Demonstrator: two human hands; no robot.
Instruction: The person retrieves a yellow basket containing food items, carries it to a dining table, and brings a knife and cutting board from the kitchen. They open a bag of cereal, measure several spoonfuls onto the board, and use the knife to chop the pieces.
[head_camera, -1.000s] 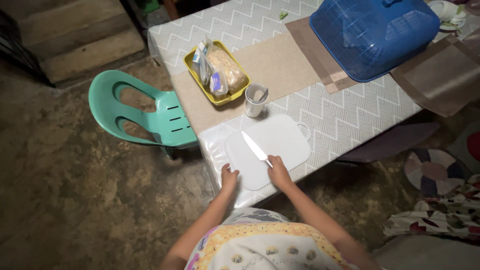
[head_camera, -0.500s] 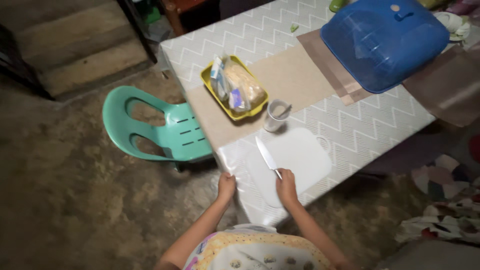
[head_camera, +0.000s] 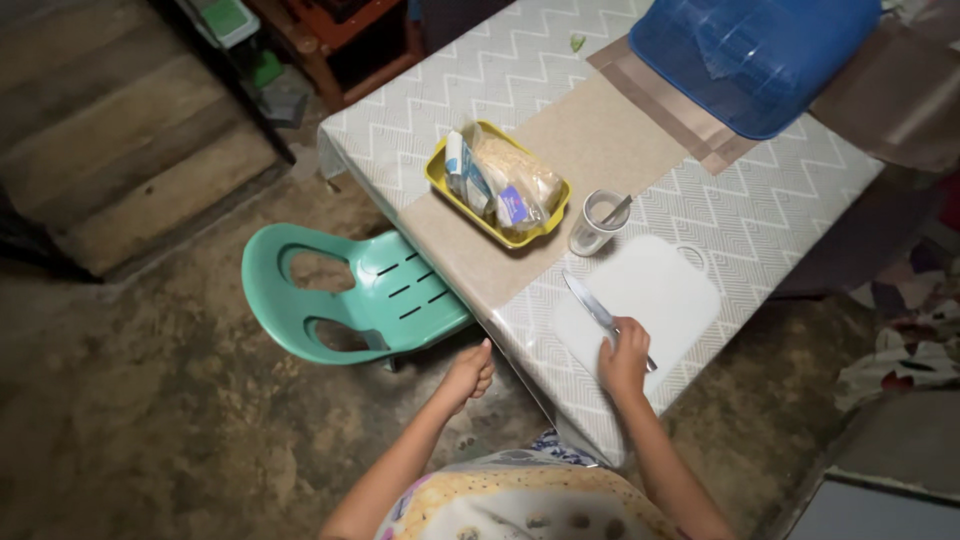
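- White cutting board (head_camera: 655, 295) sits bare near the worktop (head_camera: 760, 215) edge, nothing cut yet
- right hand (head_camera: 624, 360) wraps the knife (head_camera: 600, 312) on it
- left hand (head_camera: 468, 375) loose, empty, off the edge
- bread tray (head_camera: 440, 172) and cup (head_camera: 595, 224) beyond, untouched

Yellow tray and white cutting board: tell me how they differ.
The yellow tray is a deep dish with raised walls; the white cutting board is a flat slab with a handle hole. The tray holds a bagged loaf and small packets; the board carries only a knife, which the right hand is at. Both lie on the zigzag tablecloth.
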